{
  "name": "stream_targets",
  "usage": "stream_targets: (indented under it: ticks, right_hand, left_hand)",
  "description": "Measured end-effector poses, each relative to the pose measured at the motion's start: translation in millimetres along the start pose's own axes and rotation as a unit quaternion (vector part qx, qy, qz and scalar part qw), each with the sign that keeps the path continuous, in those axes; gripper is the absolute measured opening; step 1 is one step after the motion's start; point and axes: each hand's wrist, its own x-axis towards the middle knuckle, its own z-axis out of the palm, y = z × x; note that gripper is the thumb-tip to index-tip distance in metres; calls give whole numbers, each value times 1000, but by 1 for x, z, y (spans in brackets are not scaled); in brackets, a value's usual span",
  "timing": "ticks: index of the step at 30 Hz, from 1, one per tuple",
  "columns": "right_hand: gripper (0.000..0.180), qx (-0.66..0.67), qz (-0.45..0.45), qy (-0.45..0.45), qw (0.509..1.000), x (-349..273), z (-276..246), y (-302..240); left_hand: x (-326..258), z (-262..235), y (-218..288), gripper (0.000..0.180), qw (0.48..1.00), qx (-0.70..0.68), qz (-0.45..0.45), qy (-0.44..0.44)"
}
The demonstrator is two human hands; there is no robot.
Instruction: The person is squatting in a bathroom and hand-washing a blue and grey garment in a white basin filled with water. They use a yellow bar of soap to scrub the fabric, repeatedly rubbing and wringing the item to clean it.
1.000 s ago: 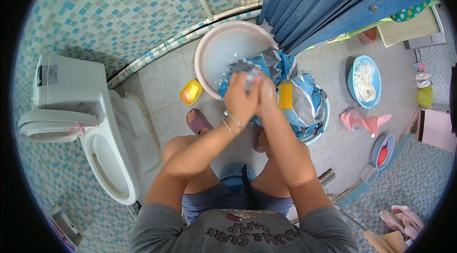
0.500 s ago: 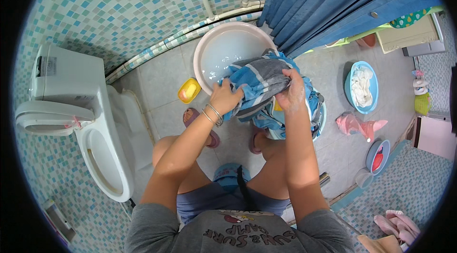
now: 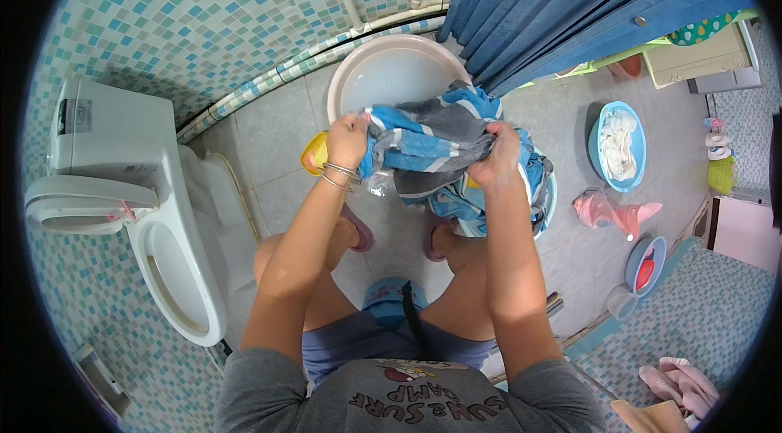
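A wet blue and grey cloth with white stripes (image 3: pixel 436 140) stretches between my hands, over the near edge of a pale pink basin of cloudy water (image 3: pixel 338 79). My left hand (image 3: pixel 348 141), with bangles on its wrist, is closed on the cloth's left end. Farther right, my right hand (image 3: pixel 497 158) grips a gathered fold, some suds on its skin. More of the cloth hangs down to the right, over a light blue basin (image 3: pixel 554 203) that it mostly hides. Beside my left hand sits a yellow soap dish (image 3: pixel 314 154), partly covered by that hand.
To the left stands a white toilet (image 3: pixel 175 270). A blue curtain (image 3: pixel 554 9) hangs at the far right. Across the right floor are a blue basin with white cloth (image 3: pixel 639 172), a pink plastic bag (image 3: pixel 599 211) and a small blue basin with something red (image 3: pixel 656 278).
My left hand has moved left and a little farther away, pulling the cloth out wider. The right hand stays nearly in place. The soap dish is now partly hidden.
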Motion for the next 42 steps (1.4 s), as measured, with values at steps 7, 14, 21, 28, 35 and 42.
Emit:
stream_targets:
  ticks: [7,14,21,28,35,42]
  right_hand:
    - [45,29,74,-106,991,0,11,14]
    - [25,-132,39,-32,990,22,8,58]
    - [25,-3,23,-74,997,10,14,52]
    - [27,-133,-10,-19,991,-2,28,72]
    - [26,-166,-33,-90,981,46,-23,41]
    - [25,-106,-43,-14,993,3,25,60]
  left_hand:
    - [-44,-19,100,29,813,-528,-142,-198]
    - [-59,39,96,28,944,63,323,35]
    - [-79,33,118,45,952,-10,304,-35]
    - [-46,37,101,30,987,15,151,54]
    - [-109,44,132,29,956,61,287,-30]
    - [-69,43,121,26,976,99,180,77]
